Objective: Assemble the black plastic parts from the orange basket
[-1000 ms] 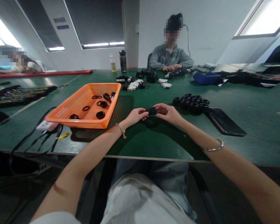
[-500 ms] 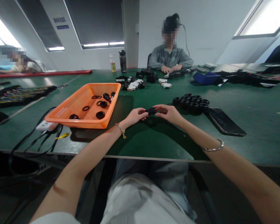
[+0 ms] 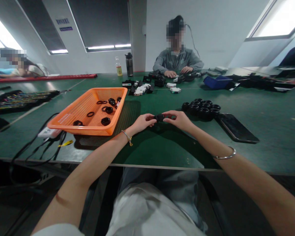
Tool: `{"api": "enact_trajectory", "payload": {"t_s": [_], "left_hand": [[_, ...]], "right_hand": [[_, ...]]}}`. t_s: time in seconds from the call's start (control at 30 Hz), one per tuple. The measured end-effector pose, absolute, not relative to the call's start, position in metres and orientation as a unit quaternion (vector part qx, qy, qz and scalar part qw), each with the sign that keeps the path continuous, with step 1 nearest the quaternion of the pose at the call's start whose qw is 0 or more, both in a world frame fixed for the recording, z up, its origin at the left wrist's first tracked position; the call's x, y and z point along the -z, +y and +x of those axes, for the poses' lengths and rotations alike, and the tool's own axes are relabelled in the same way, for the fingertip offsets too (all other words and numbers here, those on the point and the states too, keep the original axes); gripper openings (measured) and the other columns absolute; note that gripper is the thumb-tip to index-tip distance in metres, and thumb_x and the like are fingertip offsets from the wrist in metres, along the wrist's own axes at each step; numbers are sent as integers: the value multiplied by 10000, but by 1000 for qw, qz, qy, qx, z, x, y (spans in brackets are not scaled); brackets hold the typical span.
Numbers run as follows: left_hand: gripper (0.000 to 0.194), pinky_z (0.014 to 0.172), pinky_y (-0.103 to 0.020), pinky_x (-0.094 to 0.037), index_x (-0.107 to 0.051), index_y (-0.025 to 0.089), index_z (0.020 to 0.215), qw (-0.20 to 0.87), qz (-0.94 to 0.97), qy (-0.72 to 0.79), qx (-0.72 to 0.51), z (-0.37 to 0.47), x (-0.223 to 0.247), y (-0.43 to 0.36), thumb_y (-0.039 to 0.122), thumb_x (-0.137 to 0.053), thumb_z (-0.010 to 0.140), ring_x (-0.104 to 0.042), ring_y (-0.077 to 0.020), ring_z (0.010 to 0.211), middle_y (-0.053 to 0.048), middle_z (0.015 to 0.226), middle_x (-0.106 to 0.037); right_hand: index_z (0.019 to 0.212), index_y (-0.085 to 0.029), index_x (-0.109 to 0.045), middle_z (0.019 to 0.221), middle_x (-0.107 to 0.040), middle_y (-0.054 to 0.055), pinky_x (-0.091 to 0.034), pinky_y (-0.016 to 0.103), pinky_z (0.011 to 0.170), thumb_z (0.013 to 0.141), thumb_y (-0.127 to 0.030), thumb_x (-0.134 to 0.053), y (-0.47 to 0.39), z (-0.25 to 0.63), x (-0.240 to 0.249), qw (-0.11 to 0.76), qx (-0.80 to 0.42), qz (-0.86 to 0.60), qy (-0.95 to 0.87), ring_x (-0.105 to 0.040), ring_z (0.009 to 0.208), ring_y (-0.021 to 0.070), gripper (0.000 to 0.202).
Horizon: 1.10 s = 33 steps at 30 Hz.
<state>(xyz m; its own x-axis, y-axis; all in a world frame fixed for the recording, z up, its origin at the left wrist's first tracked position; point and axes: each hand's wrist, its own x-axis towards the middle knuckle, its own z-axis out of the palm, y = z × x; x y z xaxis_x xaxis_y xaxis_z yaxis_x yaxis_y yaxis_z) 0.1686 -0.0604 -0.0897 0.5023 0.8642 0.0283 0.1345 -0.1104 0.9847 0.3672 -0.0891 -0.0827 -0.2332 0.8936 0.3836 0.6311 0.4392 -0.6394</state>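
Observation:
Between my two hands, just above the green table, is a black cable gland, a small ribbed plastic fitting. My left hand pinches its left end between thumb and fingers. At the other end, the fingertips of my right hand are closed on it. To the right of my right hand stands a cluster of similar black fittings. An orange basket left of my hands contains several black nuts and thin black rings.
A phone lies right of the cluster. White and black parts are farther back, near a bottle. Across the table sits a co-worker, hands on dark parts. A blue tray stands back right; cables hang at the left edge.
My hands stay in nearly the same place, with the right fingers slightly shifted around the cable gland. Across the table, the co-worker has leaned a little left and the hands have moved apart.

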Motion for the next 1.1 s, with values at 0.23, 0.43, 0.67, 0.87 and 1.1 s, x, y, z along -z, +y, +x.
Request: {"api": "enact_trajectory", "payload": {"t_s": [0.23, 0.43, 0.67, 0.87, 1.1], "left_hand": [[91, 569, -191, -449, -559, 78, 867, 554, 657, 390, -329, 169, 85, -63, 84, -564, 776, -514, -34, 486, 44, 591, -567], [81, 571, -189, -453, -575, 89, 807, 560, 664, 375, -324, 169, 87, -60, 163, -541, 813, -517, -34, 499, 8, 651, -618], [57, 560, -175, -444, -569, 84, 817, 564, 660, 378, -321, 169, 86, -61, 133, -541, 808, -514, -26, 494, 11, 647, -615], [57, 562, -178, -442, -570, 83, 836, 569, 661, 368, -324, 169, 88, -59, 123, -557, 797, -510, -27, 495, 21, 628, -603], [107, 590, -198, -450, -572, 81, 867, 563, 664, 365, -329, 168, 89, -59, 118, -593, 768, -512, -34, 498, 42, 592, -571]], "right_hand": [[1038, -187, -648, 823, -708, 43, -507, 309, 645, 699, -339, -630, -91, 364, 83, 395, -208, -492, -747, -631, 698, 177, 373], [1033, -189, -658, 816, -704, 37, -497, 289, 612, 663, -336, -652, -93, 367, 82, 393, -214, -470, -761, -626, 708, 176, 398], [1025, -185, -681, 810, -718, 35, -488, 296, 613, 670, -299, -647, -92, 367, 80, 377, -200, -494, -757, -612, 646, 163, 374], [1017, -196, -690, 835, -725, 37, -499, 303, 627, 674, -305, -651, -91, 367, 82, 381, -191, -495, -758, -643, 726, 193, 363], [991, -193, -701, 898, -730, 50, -529, 334, 691, 680, -314, -653, -89, 368, 84, 385, -203, -491, -754, -665, 788, 218, 337]]}}
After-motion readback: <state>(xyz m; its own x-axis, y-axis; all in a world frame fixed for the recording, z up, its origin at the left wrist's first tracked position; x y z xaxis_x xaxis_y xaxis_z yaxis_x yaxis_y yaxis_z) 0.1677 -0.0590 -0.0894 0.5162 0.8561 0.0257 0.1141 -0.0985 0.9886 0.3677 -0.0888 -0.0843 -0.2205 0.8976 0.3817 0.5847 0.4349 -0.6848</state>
